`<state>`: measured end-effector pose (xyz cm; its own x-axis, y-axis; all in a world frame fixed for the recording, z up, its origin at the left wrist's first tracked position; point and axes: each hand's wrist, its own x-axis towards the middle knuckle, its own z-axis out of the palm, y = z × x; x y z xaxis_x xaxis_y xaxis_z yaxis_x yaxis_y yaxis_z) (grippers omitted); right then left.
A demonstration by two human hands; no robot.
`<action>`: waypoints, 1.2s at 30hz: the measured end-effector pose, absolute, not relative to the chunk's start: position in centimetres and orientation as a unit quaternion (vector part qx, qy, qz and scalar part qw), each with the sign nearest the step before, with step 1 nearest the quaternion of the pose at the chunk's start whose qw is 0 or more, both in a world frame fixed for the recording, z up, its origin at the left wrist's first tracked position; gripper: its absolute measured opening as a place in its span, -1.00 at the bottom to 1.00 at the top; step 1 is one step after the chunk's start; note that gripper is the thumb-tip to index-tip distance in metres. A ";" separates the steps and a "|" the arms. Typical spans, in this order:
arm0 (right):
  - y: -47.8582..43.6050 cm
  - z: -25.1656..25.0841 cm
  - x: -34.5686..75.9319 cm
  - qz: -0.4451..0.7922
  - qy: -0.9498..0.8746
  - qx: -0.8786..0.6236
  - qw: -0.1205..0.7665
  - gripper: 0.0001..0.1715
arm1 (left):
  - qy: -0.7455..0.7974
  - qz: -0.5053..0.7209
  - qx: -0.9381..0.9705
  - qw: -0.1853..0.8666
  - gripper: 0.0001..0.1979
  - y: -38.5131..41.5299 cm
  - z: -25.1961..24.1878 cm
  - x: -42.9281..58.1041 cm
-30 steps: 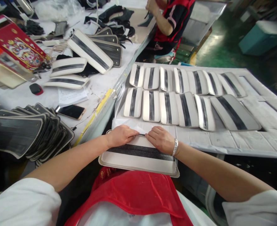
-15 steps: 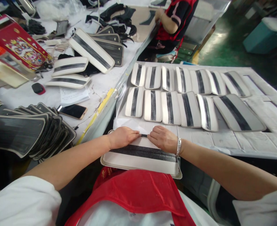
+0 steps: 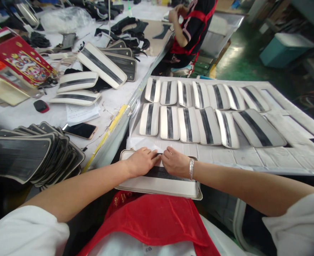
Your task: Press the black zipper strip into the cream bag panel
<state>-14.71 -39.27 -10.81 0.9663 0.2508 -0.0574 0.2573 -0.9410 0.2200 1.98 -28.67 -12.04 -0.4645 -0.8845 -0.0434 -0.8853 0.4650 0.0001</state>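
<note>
The left hand [image 3: 141, 162] and right hand [image 3: 174, 163] are gripping a cream, black-striped, rectangular leather-like panel [image 3: 159, 182] along its far edge, probably steadying it.

Glare on green floor [image 3: 230, 61]; upper right dim, blurred; edges stretched.

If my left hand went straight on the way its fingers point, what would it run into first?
Most likely your right hand, which is just ahead of your left hand at the same striped panel. Whether the two hands touch is hard to tell from this view.
</note>
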 end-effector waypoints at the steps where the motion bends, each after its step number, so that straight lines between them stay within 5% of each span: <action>1: -39.8 -10.7 -14.9 -0.028 0.114 0.989 0.088 -0.71 | 0.851 0.009 -0.524 0.016 -0.64 -28.6 -12.2 1.8; 4: -42.4 -10.6 -16.4 -0.038 0.001 0.997 -0.062 -0.78 | 0.844 0.010 -0.537 0.001 -0.61 -28.5 -12.4 1.5; 8: -45.2 -12.1 -19.9 0.029 -0.197 0.935 -0.294 -0.64 | 0.828 0.038 -0.557 -0.047 -0.73 -29.1 -12.3 0.7; 11: -44.9 -13.6 -21.4 0.052 -0.283 0.881 -0.376 -0.68 | 0.800 0.044 -0.592 -0.085 -0.78 -30.3 -12.0 -0.5; 36: -43.4 -14.4 -22.9 0.230 -0.093 0.947 -0.203 -0.74 | 0.833 -0.019 -0.547 -0.086 -0.79 -32.2 -12.8 -2.4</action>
